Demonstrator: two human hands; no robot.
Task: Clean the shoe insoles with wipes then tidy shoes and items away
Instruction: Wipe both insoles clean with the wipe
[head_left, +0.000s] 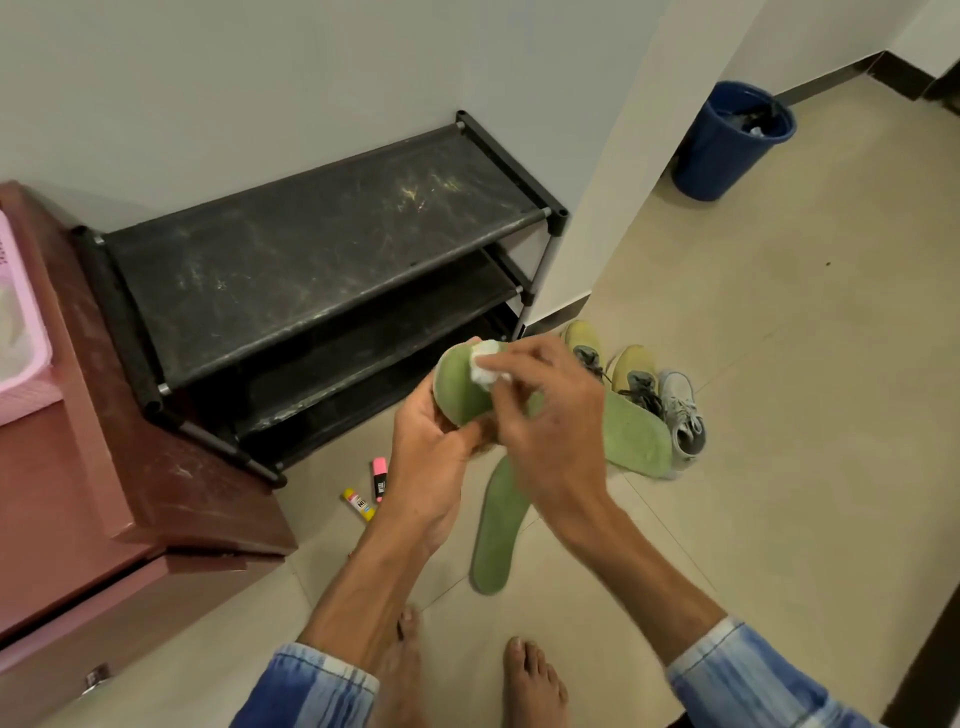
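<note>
Bare feet on tile, 2nd insole flat on floor just ahead of toes; 1st one up in my hands, mid-wipe.
L hand grips held insole from below near one end; R hand pinches balled wipe vs that end's top face. Risks, imo: the insole looks floppy & I'm holding it at one spot only, so a hard rub could fold it or twist it out of my L grip. Wipe's a small wad and may slip my fingertips. 2nd insole + markers lie near my feet, so a careless step fwd treads on them. Shoes wait beside rack.
</note>
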